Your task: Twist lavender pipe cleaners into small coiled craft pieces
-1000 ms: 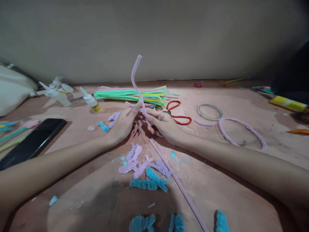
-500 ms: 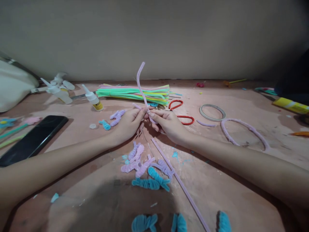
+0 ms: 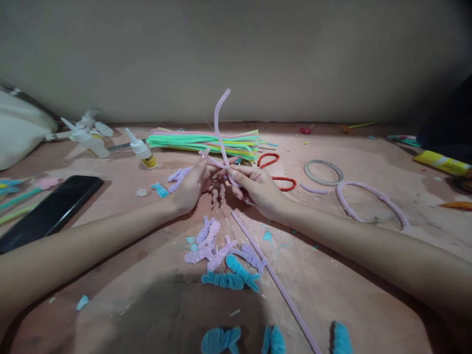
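Above the middle of the table, a lilac pipe cleaner [image 3: 218, 125] is bent into a crossing, its long end curving upward and a short end pointing left. My right hand [image 3: 256, 189] pinches it at the crossing between thumb and fingers. My left hand [image 3: 197, 184] has its thumb raised against the short end, with its other fingers curled beneath and partly hidden. A thin wire [image 3: 229, 223] slants down below the hands. Closer to me lie several coiled lilac pieces [image 3: 221, 253], blue coiled pieces [image 3: 223, 280] and a long straight lilac pipe cleaner [image 3: 282, 287].
Behind my hands lies a bundle of coloured pipe cleaners [image 3: 199, 142], beside red-handled scissors [image 3: 283, 183]. Glue bottles [image 3: 143, 152] and a black phone [image 3: 55, 211] are at left. A tape ring [image 3: 323, 172] and a lilac pipe-cleaner loop [image 3: 387, 196] lie at right.
My left thumb has lifted away from the crossing and moved left along the short end. The upright end of the pipe cleaner has swung slightly right. My right hand keeps its pinch.
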Demonstrator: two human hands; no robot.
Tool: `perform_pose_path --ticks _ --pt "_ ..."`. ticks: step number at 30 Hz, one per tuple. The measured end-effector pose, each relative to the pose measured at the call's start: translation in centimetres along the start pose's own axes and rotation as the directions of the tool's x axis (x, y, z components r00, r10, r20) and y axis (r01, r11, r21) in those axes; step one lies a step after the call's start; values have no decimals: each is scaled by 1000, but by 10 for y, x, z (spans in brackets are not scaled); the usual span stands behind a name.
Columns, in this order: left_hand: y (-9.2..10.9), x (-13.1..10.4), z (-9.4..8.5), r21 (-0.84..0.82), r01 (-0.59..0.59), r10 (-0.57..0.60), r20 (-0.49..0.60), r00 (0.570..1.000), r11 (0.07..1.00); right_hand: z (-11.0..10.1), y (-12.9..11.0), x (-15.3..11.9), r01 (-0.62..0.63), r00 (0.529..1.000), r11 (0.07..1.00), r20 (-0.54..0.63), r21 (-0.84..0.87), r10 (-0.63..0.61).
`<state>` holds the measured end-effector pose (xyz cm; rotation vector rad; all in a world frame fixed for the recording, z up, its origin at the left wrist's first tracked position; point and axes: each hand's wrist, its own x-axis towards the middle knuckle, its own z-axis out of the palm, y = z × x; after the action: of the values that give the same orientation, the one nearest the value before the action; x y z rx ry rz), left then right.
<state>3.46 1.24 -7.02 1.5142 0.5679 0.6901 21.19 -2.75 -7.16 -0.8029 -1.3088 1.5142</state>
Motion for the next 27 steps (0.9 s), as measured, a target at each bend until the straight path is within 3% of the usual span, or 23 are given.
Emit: perform_pose_path --ticks 6,15,23,27 --pt "7 2 -3 -57 25 -20 77 997 998 1 -2 -1 6 1000 1000 -4 2 -6" --pt "7 7 11 0 87 -87 -39 995 996 5 -6 -6 98 995 990 4 -102 -98" --pt "7 5 10 -41 96 -99 -75 992 995 3 -2 -5 117 993 976 21 -184 -115" --pt "10 4 14 -21 71 -73 -101 992 997 5 0 -4 71 996 994 50 -84 -67"
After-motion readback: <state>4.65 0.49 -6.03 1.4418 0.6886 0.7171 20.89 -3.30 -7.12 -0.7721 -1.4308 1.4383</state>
